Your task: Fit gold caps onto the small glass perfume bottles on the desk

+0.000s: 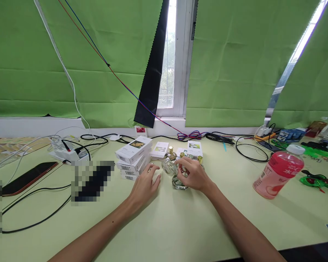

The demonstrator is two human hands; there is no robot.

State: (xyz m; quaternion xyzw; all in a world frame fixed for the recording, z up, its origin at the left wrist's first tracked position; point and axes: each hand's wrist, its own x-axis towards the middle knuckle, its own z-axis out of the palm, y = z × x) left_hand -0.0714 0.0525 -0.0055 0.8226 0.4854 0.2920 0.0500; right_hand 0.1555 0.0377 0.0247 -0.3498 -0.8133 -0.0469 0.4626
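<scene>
My left hand [147, 183] is just right of a stack of white boxes [133, 150], fingers apart and holding nothing. My right hand [192, 174] bends its fingers over a clear glass bottle [179, 183], with thumb and fingertips near its top; the hand partly hides the contact. Beside it, to the left, stands another glass bottle with a gold cap [169, 163]. More gold-capped bottles show partly behind my right hand. Further back lie white boxes with pictures, one on the left [160, 150] and one on the right [195, 148].
A pink drink bottle [278, 171] stands on the right of the pale table [164, 233]. Green and black items [319, 182] lie beyond it. At the left are a phone [30, 178], a power strip [68, 154] and black cables. Coiled cables [220, 138] run along the back.
</scene>
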